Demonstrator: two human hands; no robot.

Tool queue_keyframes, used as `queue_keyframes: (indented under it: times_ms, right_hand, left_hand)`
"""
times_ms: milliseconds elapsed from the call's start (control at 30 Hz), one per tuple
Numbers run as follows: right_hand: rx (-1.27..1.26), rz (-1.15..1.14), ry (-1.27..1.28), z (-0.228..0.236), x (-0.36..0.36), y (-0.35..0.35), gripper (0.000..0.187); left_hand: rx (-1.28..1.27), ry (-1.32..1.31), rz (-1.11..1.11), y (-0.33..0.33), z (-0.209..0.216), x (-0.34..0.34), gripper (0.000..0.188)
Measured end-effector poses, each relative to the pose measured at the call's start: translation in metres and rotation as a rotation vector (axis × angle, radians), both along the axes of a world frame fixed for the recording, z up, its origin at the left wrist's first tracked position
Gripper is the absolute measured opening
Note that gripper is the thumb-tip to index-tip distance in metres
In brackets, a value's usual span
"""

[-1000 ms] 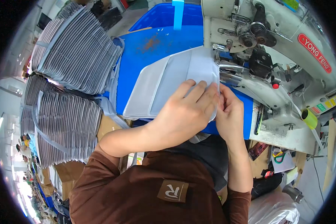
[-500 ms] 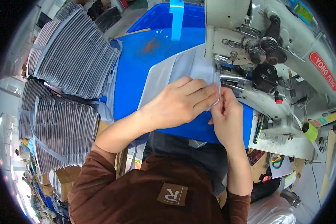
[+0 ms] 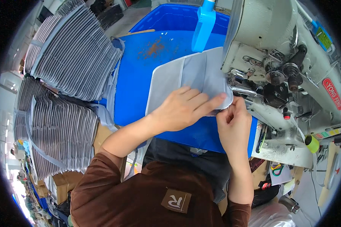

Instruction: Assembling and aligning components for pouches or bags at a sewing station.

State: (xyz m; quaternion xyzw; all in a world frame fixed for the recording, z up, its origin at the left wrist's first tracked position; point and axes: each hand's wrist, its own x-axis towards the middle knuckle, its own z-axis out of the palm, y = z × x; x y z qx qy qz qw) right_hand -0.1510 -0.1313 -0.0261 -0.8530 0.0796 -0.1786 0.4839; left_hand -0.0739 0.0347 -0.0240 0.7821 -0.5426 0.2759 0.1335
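A grey fabric panel [image 3: 165, 81] with pale bound edges and rounded corners lies on the blue tabletop, its right side at the sewing machine's metal binding guide [image 3: 243, 90]. My left hand [image 3: 183, 108] rests across the panel's near part, fingers stretched out, the index finger reaching toward the rounded right corner. At that corner my right hand [image 3: 234, 119] pinches the panel's edge between thumb and fingers, just below the guide. The bit of edge inside this pinch is mostly hidden. The needle area is hidden behind the machine head [image 3: 267, 41].
Two strapped bundles of grey panels, an upper one [image 3: 74, 56] and a lower one [image 3: 62, 132], stand at the left. A blue bin [image 3: 170, 19] is beyond the table, with a light-blue plastic piece [image 3: 203, 28] before it. Scissors [image 3: 277, 169] lie lower right.
My left hand's fingers have straightened, with the index finger extended along the corner. More of the panel's right part shows. The whole view has shifted slightly; my right hand keeps its pinch.
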Motion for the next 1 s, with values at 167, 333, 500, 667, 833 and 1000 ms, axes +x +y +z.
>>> queue_keyframes:
  times_ms: [167,333,500,667,833,1000]
  right_hand:
    - [-0.21,-0.166,0.002,0.004,0.0,0.017,0.021]
    - [-0.042,-0.139,-0.073,0.007,-0.004,0.012,0.015]
    - [0.07,-0.101,-0.085,0.008,-0.004,0.009,0.009]
    - [0.316,-0.068,-0.068,-0.005,-0.002,0.004,0.008]
    - [0.411,-0.066,-0.027,0.001,0.007,0.004,0.006]
    - [0.431,-0.096,-0.039,0.003,0.009,0.003,0.005]
  left_hand:
    - [0.097,0.051,0.079,0.008,0.006,-0.003,0.058]
    - [0.2,-0.118,0.114,0.003,0.034,-0.005,0.053]
    - [0.204,-0.148,0.147,-0.002,0.036,-0.004,0.051]
    - [0.243,-0.169,0.155,-0.003,0.036,0.001,0.05]
    - [0.279,-0.199,0.156,-0.002,0.042,0.008,0.049]
    - [0.255,-0.107,0.096,-0.003,0.038,0.002,0.047]
